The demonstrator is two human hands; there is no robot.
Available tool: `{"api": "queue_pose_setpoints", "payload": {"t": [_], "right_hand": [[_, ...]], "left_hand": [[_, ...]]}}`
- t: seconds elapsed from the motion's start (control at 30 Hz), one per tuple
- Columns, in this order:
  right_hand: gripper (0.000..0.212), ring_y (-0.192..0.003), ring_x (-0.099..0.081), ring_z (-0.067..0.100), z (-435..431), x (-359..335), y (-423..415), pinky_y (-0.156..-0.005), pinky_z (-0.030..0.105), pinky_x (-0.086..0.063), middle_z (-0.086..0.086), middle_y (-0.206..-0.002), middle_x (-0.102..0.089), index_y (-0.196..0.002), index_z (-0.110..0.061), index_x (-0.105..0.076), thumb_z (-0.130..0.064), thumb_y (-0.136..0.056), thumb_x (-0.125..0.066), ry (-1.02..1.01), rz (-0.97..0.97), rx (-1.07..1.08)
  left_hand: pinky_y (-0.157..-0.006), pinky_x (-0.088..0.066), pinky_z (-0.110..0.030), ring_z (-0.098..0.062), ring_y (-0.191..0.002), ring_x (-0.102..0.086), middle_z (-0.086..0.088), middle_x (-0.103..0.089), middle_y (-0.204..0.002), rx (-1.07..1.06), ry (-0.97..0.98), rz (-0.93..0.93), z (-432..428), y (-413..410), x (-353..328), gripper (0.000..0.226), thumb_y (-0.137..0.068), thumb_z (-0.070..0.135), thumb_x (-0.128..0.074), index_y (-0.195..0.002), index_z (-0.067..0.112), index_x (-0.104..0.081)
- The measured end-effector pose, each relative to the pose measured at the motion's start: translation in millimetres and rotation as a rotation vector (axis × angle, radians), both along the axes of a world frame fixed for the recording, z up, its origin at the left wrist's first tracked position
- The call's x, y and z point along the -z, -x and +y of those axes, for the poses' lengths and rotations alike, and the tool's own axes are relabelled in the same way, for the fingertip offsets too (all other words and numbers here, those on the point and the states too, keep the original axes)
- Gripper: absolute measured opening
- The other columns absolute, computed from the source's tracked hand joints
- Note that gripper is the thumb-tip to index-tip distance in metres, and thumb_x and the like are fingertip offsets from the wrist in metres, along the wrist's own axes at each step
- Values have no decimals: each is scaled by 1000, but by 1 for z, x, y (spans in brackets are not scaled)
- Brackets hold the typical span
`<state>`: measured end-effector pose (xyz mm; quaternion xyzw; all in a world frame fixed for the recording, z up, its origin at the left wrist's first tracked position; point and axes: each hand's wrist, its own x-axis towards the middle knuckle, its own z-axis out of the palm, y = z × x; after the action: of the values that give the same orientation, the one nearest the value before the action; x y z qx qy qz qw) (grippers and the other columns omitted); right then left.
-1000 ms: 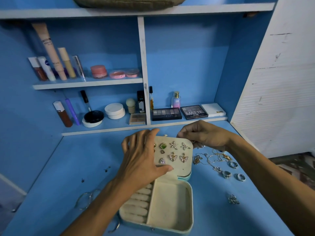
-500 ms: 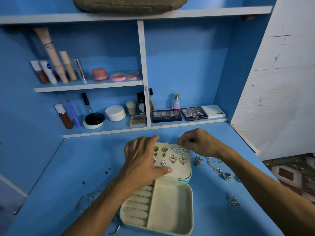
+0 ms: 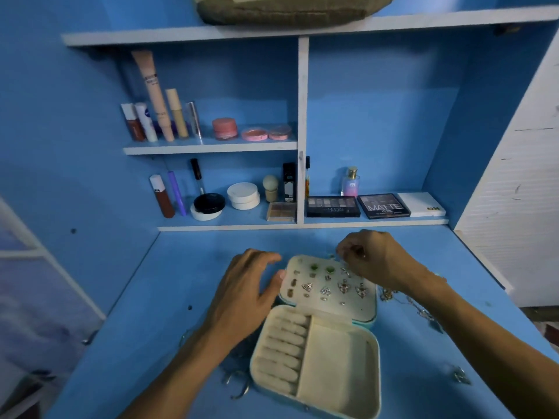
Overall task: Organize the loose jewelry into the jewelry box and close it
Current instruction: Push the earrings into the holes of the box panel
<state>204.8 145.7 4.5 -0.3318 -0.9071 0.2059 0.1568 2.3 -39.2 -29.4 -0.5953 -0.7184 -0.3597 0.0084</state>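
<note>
Now the left hand (image 3: 242,297) has slid off the lid (image 3: 329,285) to its left edge, thumb touching, fingers (image 3: 267,256) loose and empty, baring it for pinning. The right hand (image 3: 378,261) hovers at the lid's far right corner, fingers pinching what looks like an earring (image 3: 363,256). The box (image 3: 374,346) lies open on the worktop (image 3: 181,282), loose jewelry (image 3: 423,313) beside it

Tray (image 3: 332,367) is reachable from above. Left hand (image 3: 242,297) blocks the lid's (image 3: 329,287) left edge, right hand (image 3: 375,263) covers its far right corner. Chains (image 3: 423,313) clutter the desk (image 3: 145,313) right of the box; room far left.
</note>
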Motion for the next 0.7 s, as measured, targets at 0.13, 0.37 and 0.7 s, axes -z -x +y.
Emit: {"api": "queue_pose_setpoints", "payload": {"t": [0.13,0.37,0.7], "right_hand": [[14,-68,-54,-1,-25,-5,44,-69,13,-42,-12,-86,-69,-93,-21,-76,-13,-90,-66,-70,81,-160],[11,-87,-65,15,-74,5,126,-84,33,-54,-5,-95,-72,-94,-25,-76,-21,-87,-68,-55,4,-378],[20,-106,-63,16,-91,12,165,-92,36,-52,-8,-110,-73,-105,-25,-77,-22,-88,-66,-87,-187,-425]], "left_hand": [[-77,-55,-35,-7,-87,-62,14,-63,-99,-181,-125,-32,-30,34,3,27,-97,40,-49,-109,22,-66],[-71,-54,-32,-14,-83,-63,7,-67,-100,-376,-165,-66,-63,69,19,23,-94,27,-52,-107,18,-68],[-80,-45,-22,-13,-92,-58,6,-64,-102,-379,-145,-40,-70,76,36,19,-96,13,-59,-113,17,-66]]}}
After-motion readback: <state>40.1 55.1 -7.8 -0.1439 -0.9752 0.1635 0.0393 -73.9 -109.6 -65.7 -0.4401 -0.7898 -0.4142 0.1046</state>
